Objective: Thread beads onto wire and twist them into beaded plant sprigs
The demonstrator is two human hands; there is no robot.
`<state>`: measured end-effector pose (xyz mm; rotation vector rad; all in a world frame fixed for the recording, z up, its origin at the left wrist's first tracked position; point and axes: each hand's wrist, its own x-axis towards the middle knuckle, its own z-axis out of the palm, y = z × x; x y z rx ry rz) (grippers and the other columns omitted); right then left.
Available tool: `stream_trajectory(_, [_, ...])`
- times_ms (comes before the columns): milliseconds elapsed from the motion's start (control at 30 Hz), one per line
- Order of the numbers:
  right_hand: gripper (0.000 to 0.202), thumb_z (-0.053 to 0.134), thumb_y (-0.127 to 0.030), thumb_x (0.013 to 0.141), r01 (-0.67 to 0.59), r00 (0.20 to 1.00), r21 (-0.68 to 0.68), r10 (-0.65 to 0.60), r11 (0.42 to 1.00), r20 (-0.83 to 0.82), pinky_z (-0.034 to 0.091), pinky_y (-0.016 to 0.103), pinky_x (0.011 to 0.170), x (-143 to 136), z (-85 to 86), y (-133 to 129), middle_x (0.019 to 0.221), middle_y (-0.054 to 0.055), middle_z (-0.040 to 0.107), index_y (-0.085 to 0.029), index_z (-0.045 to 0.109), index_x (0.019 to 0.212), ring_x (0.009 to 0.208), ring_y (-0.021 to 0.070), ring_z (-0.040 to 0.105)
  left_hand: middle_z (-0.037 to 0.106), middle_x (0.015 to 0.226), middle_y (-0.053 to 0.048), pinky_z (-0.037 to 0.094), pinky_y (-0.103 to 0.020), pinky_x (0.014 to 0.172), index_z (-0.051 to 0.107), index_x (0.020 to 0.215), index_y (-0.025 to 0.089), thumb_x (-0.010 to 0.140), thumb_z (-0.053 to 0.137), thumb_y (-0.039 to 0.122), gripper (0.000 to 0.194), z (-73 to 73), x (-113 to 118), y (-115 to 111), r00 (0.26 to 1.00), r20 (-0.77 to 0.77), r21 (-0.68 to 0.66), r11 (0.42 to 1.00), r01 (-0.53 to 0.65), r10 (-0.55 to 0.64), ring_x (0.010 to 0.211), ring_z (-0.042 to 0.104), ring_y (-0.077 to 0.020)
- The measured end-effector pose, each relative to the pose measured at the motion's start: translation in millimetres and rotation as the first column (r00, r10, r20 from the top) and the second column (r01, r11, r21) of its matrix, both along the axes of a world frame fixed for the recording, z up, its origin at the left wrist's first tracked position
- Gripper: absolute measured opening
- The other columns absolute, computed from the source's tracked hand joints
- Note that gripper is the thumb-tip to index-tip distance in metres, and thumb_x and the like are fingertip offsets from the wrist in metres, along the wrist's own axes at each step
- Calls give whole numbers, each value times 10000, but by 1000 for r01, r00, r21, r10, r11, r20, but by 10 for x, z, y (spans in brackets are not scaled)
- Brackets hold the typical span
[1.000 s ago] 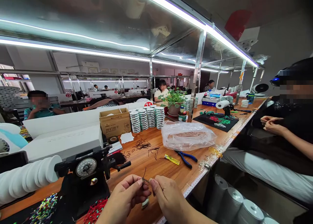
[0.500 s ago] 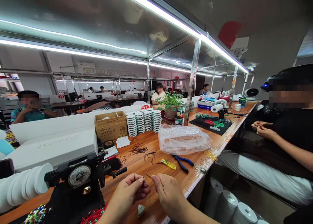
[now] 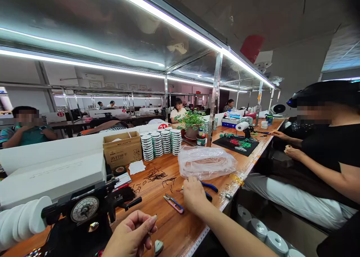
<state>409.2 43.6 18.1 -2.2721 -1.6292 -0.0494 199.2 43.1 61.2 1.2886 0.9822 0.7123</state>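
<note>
My left hand is above the table's near edge, its thumb and forefinger pinched on a short thin dark cord. My right hand reaches to the table with fingers curled down, covering the place where a yellow tool lay. What is under those fingers is hidden. Beside it are blue-handled pliers, partly covered by the hand. Thread snips with blue and pink handles lie just left of my right hand. A small whitish piece rests beside my left hand.
A black winding machine with a dial stands at left. Dark cord pieces are scattered ahead. Behind them are a cardboard box, stacked spools and a plastic bag. A co-worker sits at right.
My right hand has left my left hand and moved forward onto the yellow tool's spot. The snips now show on the table. My left hand has shifted slightly left and down in view, still pinching.
</note>
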Motion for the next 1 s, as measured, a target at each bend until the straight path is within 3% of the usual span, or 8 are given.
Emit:
stream_trajectory(200, [157,546,-51,759,-55,981,28,60,998,-183,420,377,799,255,45,-85,961,196,608,-48,625,895,923,289,573,532,426,19,230,-192,411,561,564,148,510,782,510,428,93,-14,35,1000,-16,57,998,17,-16,377,357,-69])
stream_trajectory(333, [157,436,-149,874,-218,875,190,278,957,-396,440,253,733,-123,114,-214,893,50,609,-149,573,949,819,156,583,592,553,-11,348,-236,507,653,658,160,696,683,411,256,180,-54,43,982,-184,385,922,38,37,510,471,-142])
stream_trajectory(400, [150,471,-274,882,-279,602,352,448,893,-661,440,222,634,-340,122,-278,772,8,569,-151,537,934,676,118,549,644,673,-36,405,-260,626,670,682,190,749,642,353,179,199,-71,47,966,-240,598,799,67,98,644,544,-190])
stream_trajectory(500, [428,560,-555,791,-184,-40,523,525,832,-850,383,196,504,-572,72,-310,638,-26,470,-131,534,836,515,77,426,667,811,-55,418,-279,759,675,698,224,769,630,311,121,154,-69,74,961,-239,775,624,101,141,811,577,-232])
stream_trajectory(600, [619,453,-719,756,-96,-300,426,382,900,-874,337,185,441,-693,0,-253,572,-21,451,-113,577,750,452,65,388,650,816,-45,439,-282,732,644,712,231,815,570,331,162,52,-26,119,972,-214,789,604,112,100,798,585,-218])
stream_trajectory(667, [625,420,-708,776,-38,-327,348,317,937,-890,322,188,410,-745,-29,-192,529,-10,460,-114,579,660,422,72,401,633,782,-30,449,-280,689,618,711,226,843,524,342,198,-7,13,141,976,-208,770,626,123,64,750,587,-200])
stream_trajectory(800, [538,425,-563,821,109,-248,276,295,955,-923,245,187,347,-836,-33,-105,432,-7,439,-144,511,496,345,72,366,619,732,-13,453,-270,644,600,693,216,850,512,340,219,-46,68,140,972,-229,741,656,143,48,698,586,-179])
stream_trajectory(1000, [477,339,-402,854,179,-204,224,259,958,-944,167,184,339,-905,17,-104,393,-22,385,-164,454,456,320,64,290,631,717,-10,454,-270,656,616,670,214,843,513,321,228,-11,101,120,966,-250,753,640,152,66,693,596,-176])
